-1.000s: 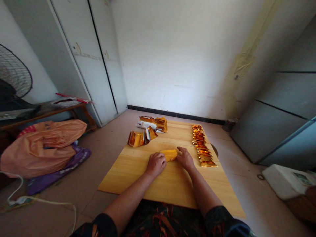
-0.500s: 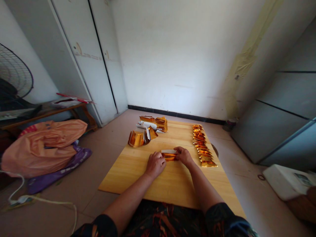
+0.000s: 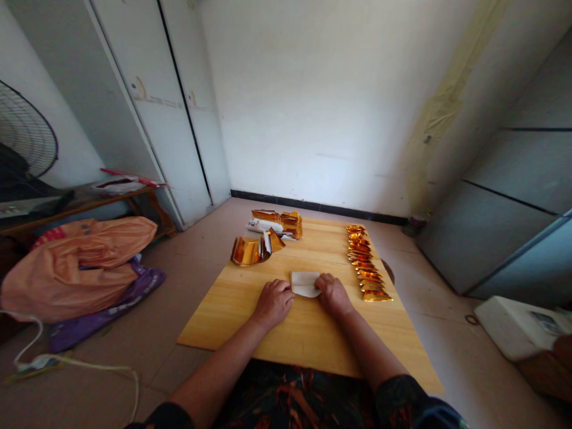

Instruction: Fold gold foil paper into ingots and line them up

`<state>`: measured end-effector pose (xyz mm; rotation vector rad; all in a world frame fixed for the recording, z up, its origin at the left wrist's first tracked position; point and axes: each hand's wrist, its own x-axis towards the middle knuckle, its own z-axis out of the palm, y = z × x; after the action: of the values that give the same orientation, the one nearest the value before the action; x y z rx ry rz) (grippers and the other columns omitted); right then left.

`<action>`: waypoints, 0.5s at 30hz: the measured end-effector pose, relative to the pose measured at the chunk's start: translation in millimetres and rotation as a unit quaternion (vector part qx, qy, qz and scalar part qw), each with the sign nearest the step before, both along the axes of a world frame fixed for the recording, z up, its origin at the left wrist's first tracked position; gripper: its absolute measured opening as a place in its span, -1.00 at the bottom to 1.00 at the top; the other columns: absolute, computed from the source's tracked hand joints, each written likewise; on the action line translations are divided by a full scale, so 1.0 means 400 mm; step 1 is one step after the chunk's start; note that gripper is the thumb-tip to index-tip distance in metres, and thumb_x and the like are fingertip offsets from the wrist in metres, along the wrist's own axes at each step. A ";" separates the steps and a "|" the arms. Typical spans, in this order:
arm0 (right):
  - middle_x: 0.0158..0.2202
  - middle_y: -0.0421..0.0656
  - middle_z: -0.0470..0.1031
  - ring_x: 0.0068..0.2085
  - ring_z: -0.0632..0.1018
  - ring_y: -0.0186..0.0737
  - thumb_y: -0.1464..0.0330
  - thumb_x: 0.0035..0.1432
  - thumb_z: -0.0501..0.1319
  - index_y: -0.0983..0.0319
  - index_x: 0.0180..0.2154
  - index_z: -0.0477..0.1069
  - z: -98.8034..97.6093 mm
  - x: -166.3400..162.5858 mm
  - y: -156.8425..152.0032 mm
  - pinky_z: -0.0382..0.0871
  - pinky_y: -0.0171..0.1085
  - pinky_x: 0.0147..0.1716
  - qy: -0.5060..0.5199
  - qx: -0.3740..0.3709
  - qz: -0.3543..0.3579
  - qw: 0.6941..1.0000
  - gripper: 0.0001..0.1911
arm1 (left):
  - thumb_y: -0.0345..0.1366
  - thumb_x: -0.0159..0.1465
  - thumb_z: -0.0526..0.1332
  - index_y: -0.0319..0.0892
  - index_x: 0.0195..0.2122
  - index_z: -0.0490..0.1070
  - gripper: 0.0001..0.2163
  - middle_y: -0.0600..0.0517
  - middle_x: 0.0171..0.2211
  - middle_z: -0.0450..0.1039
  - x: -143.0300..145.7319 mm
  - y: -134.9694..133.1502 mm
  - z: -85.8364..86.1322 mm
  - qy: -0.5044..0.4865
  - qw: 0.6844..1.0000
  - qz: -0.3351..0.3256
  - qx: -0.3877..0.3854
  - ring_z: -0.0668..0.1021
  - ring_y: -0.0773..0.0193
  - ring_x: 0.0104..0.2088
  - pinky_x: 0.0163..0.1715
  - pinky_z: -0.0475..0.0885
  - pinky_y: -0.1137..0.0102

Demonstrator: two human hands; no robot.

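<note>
The small, white paper rectangle (image 3: pixel 305 282) lies on the yellow wooden tabletop (image 3: pixel 308 333). My right hand (image 3: pixel 333 294) holds one end; my curled left hand (image 3: pixel 273 304) may grip the other, I can't tell. Pressing gently should stop wrinkles.

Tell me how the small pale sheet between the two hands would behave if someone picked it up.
The pale sheet is probably light and floppy, since it looks thin and its near edge bows. It may readily fold, as a faint crease seems to cross it. Lying flat on the wooden board, it would likely slide rather than tip.
</note>
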<state>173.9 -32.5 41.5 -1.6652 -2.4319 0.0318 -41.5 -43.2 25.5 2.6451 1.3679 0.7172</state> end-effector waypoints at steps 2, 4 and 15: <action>-0.22 -0.06 0.45 -0.16 0.38 -0.17 0.53 0.16 0.03 0.24 -0.26 0.43 0.000 -0.005 -0.005 0.18 -0.29 -0.23 -0.033 0.002 0.006 0.999 -0.77 | -0.41 0.21 0.10 -0.12 -0.39 0.49 -0.82 -0.03 -0.28 0.44 -0.005 -0.002 0.005 -0.028 0.999 0.015 0.016 0.41 0.20 -0.21 -0.19 0.29 0.29; -0.20 -0.05 0.43 -0.15 0.37 -0.15 0.51 0.19 0.02 0.23 -0.24 0.42 -0.001 -0.008 -0.009 0.16 -0.28 -0.24 -0.059 0.005 0.012 0.998 -0.78 | -0.40 0.22 0.07 -0.14 -0.38 0.48 -0.82 -0.04 -0.29 0.44 -0.002 -0.006 0.016 -0.065 0.996 0.037 0.038 0.42 0.19 -0.21 -0.16 0.31 0.28; -0.20 -0.06 0.43 -0.15 0.36 -0.15 0.43 0.23 0.05 0.22 -0.25 0.39 -0.006 -0.001 -0.034 0.11 -0.26 -0.23 -0.067 0.029 0.029 0.997 -0.84 | -0.22 0.17 0.24 -0.10 0.00 0.35 -0.64 -0.06 0.01 0.40 0.073 -0.028 0.008 0.019 0.999 -0.045 -0.008 0.40 0.10 0.01 -0.02 0.26 0.20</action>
<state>173.5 -46.0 39.2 -1.6216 -2.5508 -0.1446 -12.4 -54.2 28.7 2.7010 1.2486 0.6479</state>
